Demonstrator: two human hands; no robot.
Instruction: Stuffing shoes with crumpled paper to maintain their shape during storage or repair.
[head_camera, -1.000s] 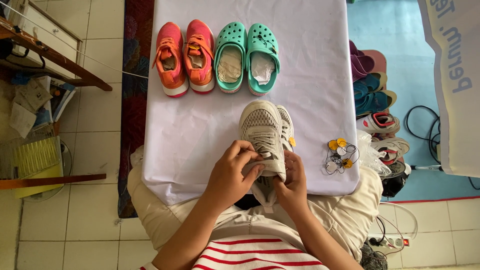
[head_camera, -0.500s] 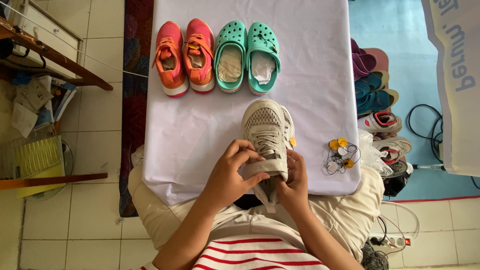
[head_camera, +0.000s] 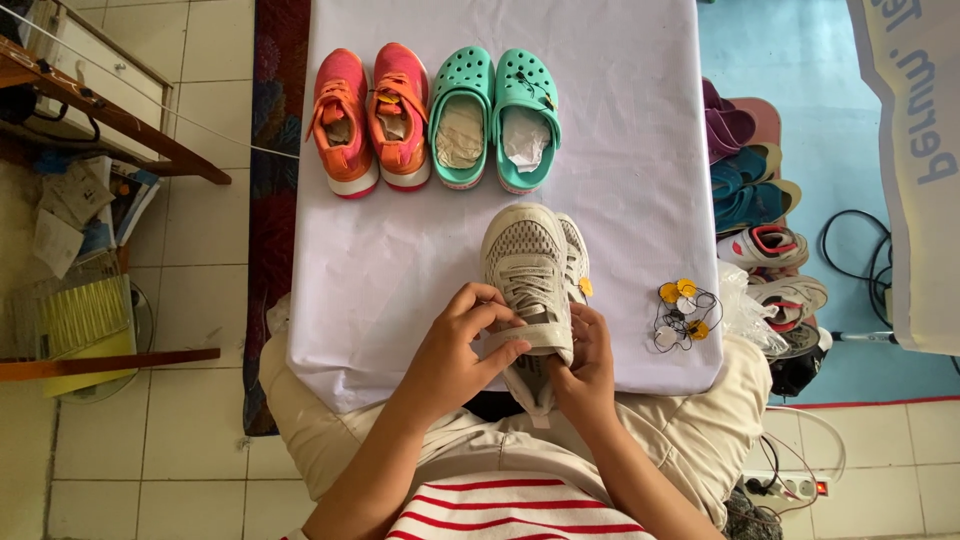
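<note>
head view: low in the middle of the frame, both hands hold a pale grey sneaker (head_camera: 527, 262) at the near edge of the white-covered tabletop (head_camera: 400, 270), toe pointing up the frame. the left hand (head_camera: 455, 350) has its grip closed on the shoe's strap, fingers curled over it and the lower laces. the right hand (head_camera: 583, 365) has its grip closed around the heel end on the shoe's right side. a second grey shoe (head_camera: 575, 255) lies just behind, touching it. right of them on the tabletop sits a small heap of yellow and white tags with black cords (head_camera: 682, 315). along the top edge stand a pair of orange-pink sneakers (head_camera: 370, 118) and, just beside them, a pair of teal clogs (head_camera: 493, 115). more footwear (head_camera: 760, 220) lies on the floor at the right.
</note>
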